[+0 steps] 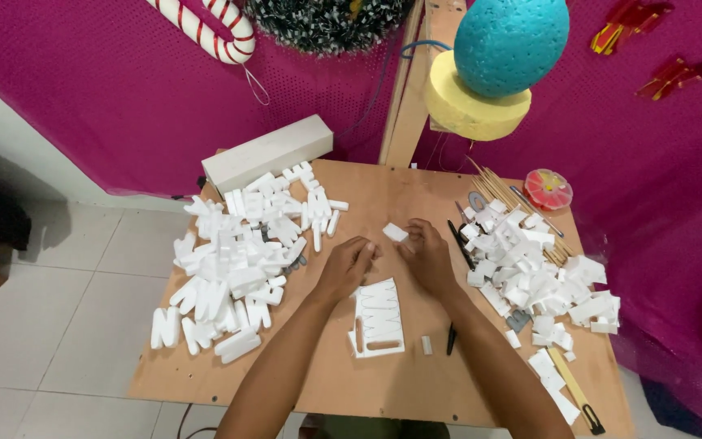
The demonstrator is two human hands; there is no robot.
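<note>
A white foam sheet (pixel 379 319) with cut-out shapes lies nearest on the wooden table (pixel 327 382). Above it, the left hand (pixel 347 267) is curled shut (whether on anything, I cannot tell); the right hand (pixel 428 256) pinches a small white foam piece (pixel 395 232). Foam letters (pixel 237 260) pile left.

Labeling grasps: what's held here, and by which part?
Right hand pinches a small white foam piece by its near end. Left hand fingers curled; contents cannot be told.
</note>
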